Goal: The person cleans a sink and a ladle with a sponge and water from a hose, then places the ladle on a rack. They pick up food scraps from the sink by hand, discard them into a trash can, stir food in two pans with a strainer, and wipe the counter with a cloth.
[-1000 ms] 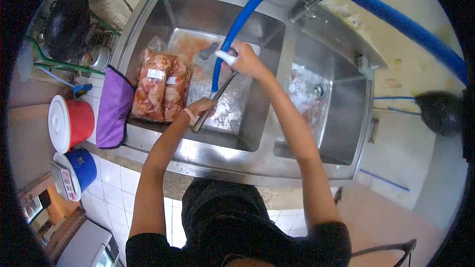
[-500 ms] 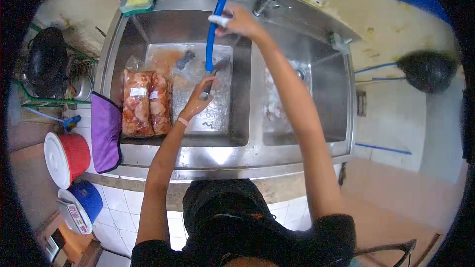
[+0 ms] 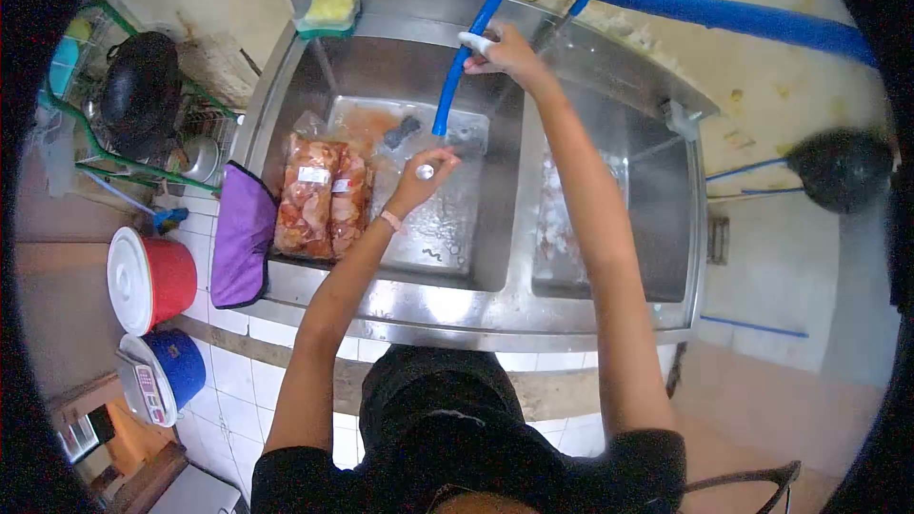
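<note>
My right hand [image 3: 509,55] grips the blue hose [image 3: 455,86] above the left basin, a white wrap on one finger. The hose's end points down toward my left hand [image 3: 419,181]. In my left hand is a knife [image 3: 425,171], its round handle end facing me; the blade is hard to make out against the wet steel. Two clear packs of raw meat [image 3: 307,198] with white labels lie at the left of the basin. Behind them sits a small dark object [image 3: 402,131] that I cannot identify.
The steel sink [image 3: 519,228] has a second basin on the right with whitish bits in it. A sponge [image 3: 332,8] rests at the back left corner, and a purple cloth [image 3: 243,238] hangs over the left edge. Red [image 3: 169,276] and blue tubs [image 3: 181,366] stand at the left.
The view has shifted, so the sink appears farther right. My left hand has turned the knife so its handle end faces me more. My right hand still holds the hose.
</note>
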